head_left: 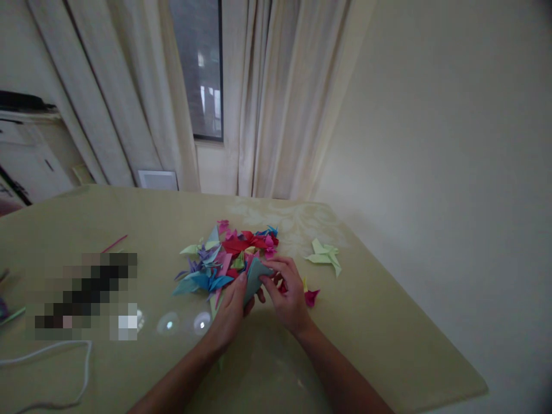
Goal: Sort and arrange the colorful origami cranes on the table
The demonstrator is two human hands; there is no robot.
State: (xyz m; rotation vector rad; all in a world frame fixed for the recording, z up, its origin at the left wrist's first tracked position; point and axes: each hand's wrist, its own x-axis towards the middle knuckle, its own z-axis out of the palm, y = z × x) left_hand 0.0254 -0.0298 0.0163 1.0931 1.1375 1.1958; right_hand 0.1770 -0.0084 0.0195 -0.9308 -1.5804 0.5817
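Observation:
Between my two hands is a folded piece of blue-green origami paper (254, 277), held a little above the table. My left hand (233, 307) grips its lower left side, thumb on the near face. The fingers of my right hand (288, 293) pinch its upper right corner. Just beyond lies a pile of colourful folded paper pieces (245, 241), with red, pink, purple, blue and pale green ones among them. A dark pink paper flower (311, 296) rests right of my right hand. Farther right lies a pale green paper crane (325, 257).
The pale glossy table (379, 333) ends in a slanting edge on the right, near the wall. A white cable (88, 368) runs over the left front. A thin pink stick (115, 242) lies by a blurred-out patch. Curtains (297, 98) hang behind.

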